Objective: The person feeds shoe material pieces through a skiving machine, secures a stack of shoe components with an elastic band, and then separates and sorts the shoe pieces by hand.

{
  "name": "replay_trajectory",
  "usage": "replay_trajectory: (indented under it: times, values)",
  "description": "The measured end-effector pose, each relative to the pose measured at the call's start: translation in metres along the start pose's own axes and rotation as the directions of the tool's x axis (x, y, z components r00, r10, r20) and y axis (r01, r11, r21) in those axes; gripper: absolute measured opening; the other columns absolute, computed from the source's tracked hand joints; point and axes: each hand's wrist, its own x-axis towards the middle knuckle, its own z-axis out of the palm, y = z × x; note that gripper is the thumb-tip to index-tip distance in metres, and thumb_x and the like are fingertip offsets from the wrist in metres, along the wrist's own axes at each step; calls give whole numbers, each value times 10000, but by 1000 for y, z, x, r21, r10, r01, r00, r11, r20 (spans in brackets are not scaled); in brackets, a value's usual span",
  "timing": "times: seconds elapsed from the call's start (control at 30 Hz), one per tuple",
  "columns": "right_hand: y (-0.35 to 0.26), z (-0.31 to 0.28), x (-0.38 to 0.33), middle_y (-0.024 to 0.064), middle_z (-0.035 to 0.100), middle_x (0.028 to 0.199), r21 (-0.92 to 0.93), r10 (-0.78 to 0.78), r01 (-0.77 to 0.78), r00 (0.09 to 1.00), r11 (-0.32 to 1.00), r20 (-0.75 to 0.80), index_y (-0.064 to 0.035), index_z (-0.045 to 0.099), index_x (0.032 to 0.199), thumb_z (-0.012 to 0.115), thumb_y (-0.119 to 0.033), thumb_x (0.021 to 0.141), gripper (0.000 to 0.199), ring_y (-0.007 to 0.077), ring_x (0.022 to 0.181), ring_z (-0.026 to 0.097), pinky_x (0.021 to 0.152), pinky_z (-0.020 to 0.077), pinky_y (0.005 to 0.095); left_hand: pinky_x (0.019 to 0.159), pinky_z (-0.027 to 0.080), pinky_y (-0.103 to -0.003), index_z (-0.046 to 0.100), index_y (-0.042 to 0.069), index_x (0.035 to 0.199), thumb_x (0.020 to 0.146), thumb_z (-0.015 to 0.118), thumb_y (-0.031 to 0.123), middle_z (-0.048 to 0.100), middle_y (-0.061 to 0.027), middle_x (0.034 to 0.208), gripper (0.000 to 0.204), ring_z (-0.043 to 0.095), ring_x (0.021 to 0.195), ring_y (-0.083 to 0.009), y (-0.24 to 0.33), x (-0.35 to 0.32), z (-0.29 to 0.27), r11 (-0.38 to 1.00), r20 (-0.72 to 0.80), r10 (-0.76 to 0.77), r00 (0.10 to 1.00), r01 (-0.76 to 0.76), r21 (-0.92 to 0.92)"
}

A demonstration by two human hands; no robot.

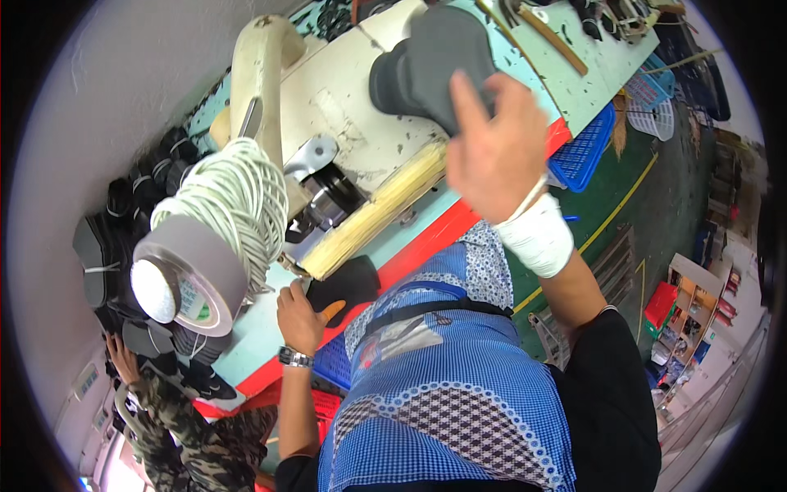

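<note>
My left hand (301, 321), with a metal watch at its wrist and an orange finger cover on the thumb, holds a black shoe sole (346, 281) by its near left end. That sole lies at the table's red front edge, beside the head of a cream machine (261, 82). My right hand (500, 143), its wrist wrapped in white, is over a pile of grey shoe soles (447, 49) on the machine's flat bed. Its fingers look stretched and apart, somewhat blurred; the fingertips overlap the top sole. Whether they press on it, I cannot tell.
A pale yellow ribbed bar (373, 215) lies slanting between my hands. Coiled white cord (238, 197) and a grey tape roll (193, 275) sit left on the machine. Tied dark soles (102, 254) stand farther left, near another person's hand (123, 358). Blue baskets (586, 148) stand right.
</note>
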Motion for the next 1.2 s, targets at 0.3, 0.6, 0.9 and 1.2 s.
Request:
replay_trajectory:
  times: [0.3, 0.6, 0.9, 1.2]
  values:
    - [-57, -16, -88, 178, 630, 936, 854, -331, -89, 898, 513, 292, 10, 653, 980, 655, -72, 698, 293, 356, 826, 623, 717, 520, 427, 614, 471, -304, 701, -33, 843, 751, 843, 204, 646, -61, 664, 292, 608, 624, -138, 21, -6, -82, 672, 477, 138, 868, 271, -689]
    - [-38, -1, -72, 109, 682, 751, 669, -238, -687, 626, 282, 743, 31, 676, 956, 720, -126, 847, 196, 120, 687, 644, 632, 509, 283, 613, 510, -232, 659, -63, 1062, 923, 695, 191, 681, -27, 850, 292, 612, 679, -82, 46, 23, -104, 317, 342, 106, 934, 294, -902]
    - [-77, 36, -47, 187, 691, 738, 630, -59, -602, 699, 491, 713, 35, 717, 843, 736, -242, 784, 284, 303, 647, 672, 626, 516, 342, 642, 630, -411, 622, -108, 1065, 994, 550, 139, 704, -166, 956, 267, 720, 779, -229, 26, 53, -117, -38, 327, -96, 940, 325, -945]
    - [-39, 14, -54, 136, 698, 781, 436, 53, -897, 433, -76, 900, 63, 685, 941, 608, -359, 958, 429, 165, 668, 670, 616, 539, 282, 791, 608, -417, 600, -106, 1147, 989, 523, 121, 689, -172, 1024, 287, 710, 908, -245, 68, 50, -68, -418, 384, -185, 905, 281, -864]
